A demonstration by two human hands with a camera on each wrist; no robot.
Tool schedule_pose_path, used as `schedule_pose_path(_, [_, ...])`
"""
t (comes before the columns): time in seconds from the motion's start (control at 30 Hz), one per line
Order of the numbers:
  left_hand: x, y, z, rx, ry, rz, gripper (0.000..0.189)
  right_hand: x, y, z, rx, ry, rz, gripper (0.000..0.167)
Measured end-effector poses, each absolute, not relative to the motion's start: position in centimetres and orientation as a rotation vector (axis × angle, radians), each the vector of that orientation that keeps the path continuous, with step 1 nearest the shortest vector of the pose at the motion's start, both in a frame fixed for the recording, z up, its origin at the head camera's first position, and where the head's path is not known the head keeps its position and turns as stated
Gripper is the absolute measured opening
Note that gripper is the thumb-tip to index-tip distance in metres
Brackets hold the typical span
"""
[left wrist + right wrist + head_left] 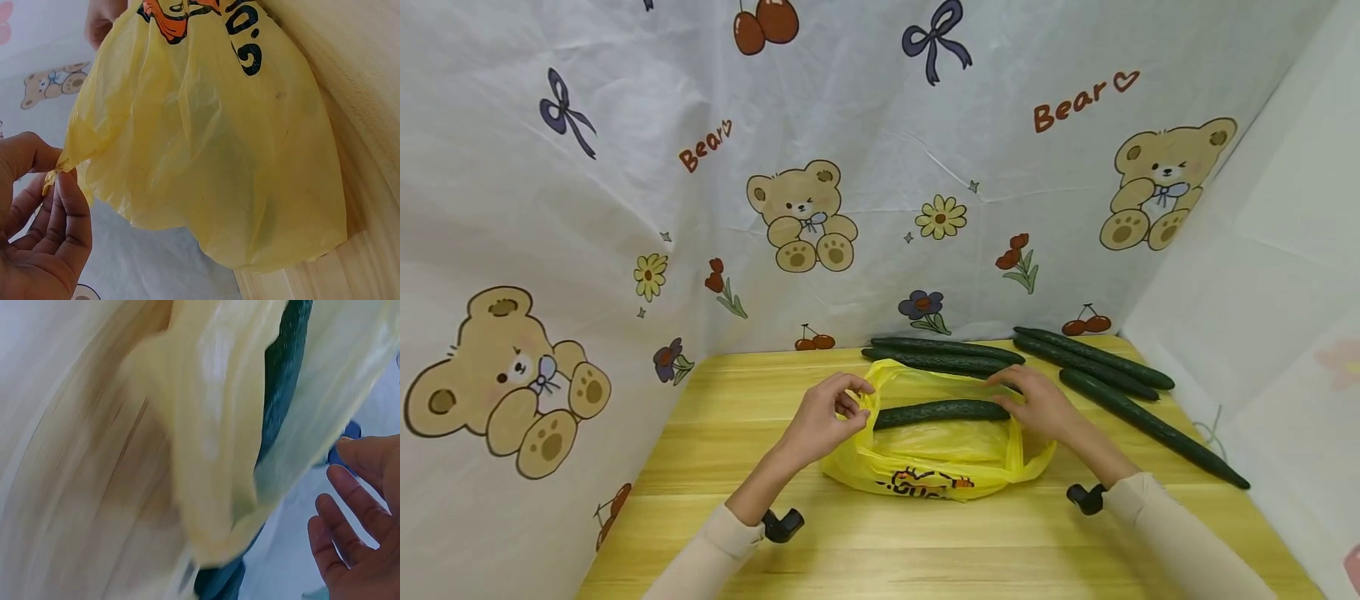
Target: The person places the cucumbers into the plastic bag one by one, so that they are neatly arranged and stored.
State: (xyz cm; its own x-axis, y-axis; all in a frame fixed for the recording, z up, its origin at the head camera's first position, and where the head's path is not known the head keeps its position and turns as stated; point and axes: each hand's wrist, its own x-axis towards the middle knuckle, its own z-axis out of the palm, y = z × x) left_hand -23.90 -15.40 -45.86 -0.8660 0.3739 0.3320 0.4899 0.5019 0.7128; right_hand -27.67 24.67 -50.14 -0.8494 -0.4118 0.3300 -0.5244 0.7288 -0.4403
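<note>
A yellow plastic bag with a printed design lies mouth up on the table, and one cucumber shows inside it. My left hand pinches the left edge of the bag's mouth; in the left wrist view, thumb and forefinger grip a gathered bit of plastic. At the opposite side, my right hand is held beside the bag's right rim. Its fingers are spread and loosely bent, with nothing between them in the right wrist view. There the cucumber shows through the bag's opening.
Behind the bag, cucumbers lie along the back edge of the wooden table. Several more lie slanted at the right. A printed cloth hangs at the back and left, and a white panel stands at the right.
</note>
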Motion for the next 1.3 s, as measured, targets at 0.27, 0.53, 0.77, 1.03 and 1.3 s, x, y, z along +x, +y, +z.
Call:
schedule_pose_path(0.27, [-23.9,-15.3,-46.0,-0.751,-2.613,-1.304,0.031,-26.2,31.0,-51.0,0.598,-2.731,0.789,0.028])
schedule_pose_path(0.53, [-23.9,-15.2,-45.8,-0.743,-2.622,-1.293,0.031,-22.6,39.0,-53.4,0.343,-2.762,0.796,0.032])
schedule_pose_path(0.77, [-24.1,-15.1,-45.9,-0.739,-2.633,-1.301,0.031,-20.2,45.0,-55.1,0.23,-2.756,0.774,0.039])
schedule_pose_path(1.03, [-24.0,-15.0,-46.2,-0.737,-2.628,-1.314,0.03,-19.1,48.6,-56.0,0.073,-2.904,0.794,0.05])
schedule_pose_path(1.3, [-23.9,-15.1,-46.2,-0.725,-2.635,-1.314,0.031,-19.2,49.1,-57.1,0.017,-2.924,0.846,0.054])
